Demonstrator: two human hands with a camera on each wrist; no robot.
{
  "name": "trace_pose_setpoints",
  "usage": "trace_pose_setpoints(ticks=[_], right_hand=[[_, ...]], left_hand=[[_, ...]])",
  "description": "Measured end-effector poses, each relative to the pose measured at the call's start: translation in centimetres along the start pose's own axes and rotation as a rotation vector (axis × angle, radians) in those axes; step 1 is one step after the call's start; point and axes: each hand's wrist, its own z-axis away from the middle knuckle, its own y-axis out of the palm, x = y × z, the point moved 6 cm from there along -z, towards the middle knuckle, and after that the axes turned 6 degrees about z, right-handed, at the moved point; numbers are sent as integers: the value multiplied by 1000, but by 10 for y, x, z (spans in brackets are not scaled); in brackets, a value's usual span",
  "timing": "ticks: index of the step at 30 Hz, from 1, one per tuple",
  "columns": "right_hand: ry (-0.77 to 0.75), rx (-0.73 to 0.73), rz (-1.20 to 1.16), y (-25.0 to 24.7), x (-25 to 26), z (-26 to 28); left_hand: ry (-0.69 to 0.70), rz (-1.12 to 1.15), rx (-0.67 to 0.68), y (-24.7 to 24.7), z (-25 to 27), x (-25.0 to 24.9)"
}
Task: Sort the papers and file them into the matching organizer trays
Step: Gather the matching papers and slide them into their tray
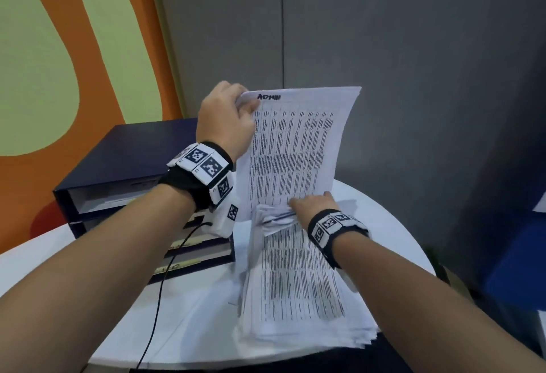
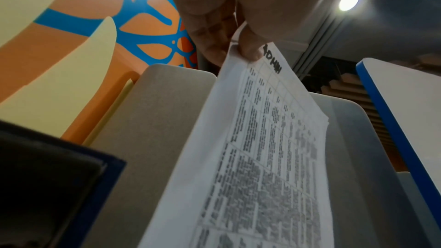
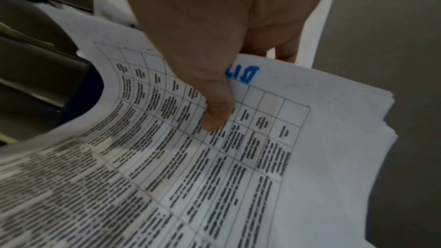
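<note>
My left hand (image 1: pixel 245 99) pinches the top left corner of a thin bundle of printed sheets (image 1: pixel 298 148) and holds it upright above the table. "ADMIN" is handwritten at its top, and the left wrist view shows my thumb (image 2: pixel 249 50) on that corner of the ADMIN sheets (image 2: pixel 262 157). Below it, a thick pile of printed papers (image 1: pixel 301 290) lies on the table. My right hand (image 1: pixel 298 204) grips the pile's far edge, where sheets bunch up. In the right wrist view the thumb (image 3: pixel 214 116) presses on a sheet (image 3: pixel 214 176) with blue writing, fingers curled under its edge.
A dark blue organizer (image 1: pixel 118 166) with stacked labelled trays stands at the left of the round white table (image 1: pixel 192 313), close beside the papers. A black cable (image 1: pixel 159 298) runs from my left wrist over the table's front edge. A grey partition stands behind.
</note>
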Motion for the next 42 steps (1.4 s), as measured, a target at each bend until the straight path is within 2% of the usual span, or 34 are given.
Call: trace_pose_setpoints(ticks=[4,8,11,13,16,18,19,20,22,25,30,37,39,42], right_hand=[[128,-124,4,17,-7,-8],[214,-67,17,25,-13,-5],[283,-80,-75,15,-30,-1],[387,-183,-308,3,-48,8],[561,-516,-955,-22,-79,25],[501,-651,-1443,-39,-86,34],[421,-629,-1641,-46,-84,37],[334,-565,-1730,-54,-79,41],[185,-437,-1619,-64,-62,56],[49,-392,-1413,-62,-31,75],[39,-212,-1529,-41,16,68],[3,6,-1557,-53,92,40],[-10,56,-1520,-58,113,33],[75,180,-1478,-57,140,31]], left_hand=[[20,11,-81,-24,-1,0],[43,-1,-101,-39,0,2],[23,13,-129,-46,0,5],[2,55,-140,-49,2,8],[-82,96,-88,-47,15,16],[-147,91,-35,-44,30,25],[-183,97,-19,-43,38,31],[-235,103,-8,-42,47,38],[-352,122,7,-40,68,52],[-491,187,38,-39,105,76],[-701,208,83,-60,147,119],[-860,208,59,-125,151,161],[-922,186,14,-143,150,181],[-974,162,-18,-165,146,197]])
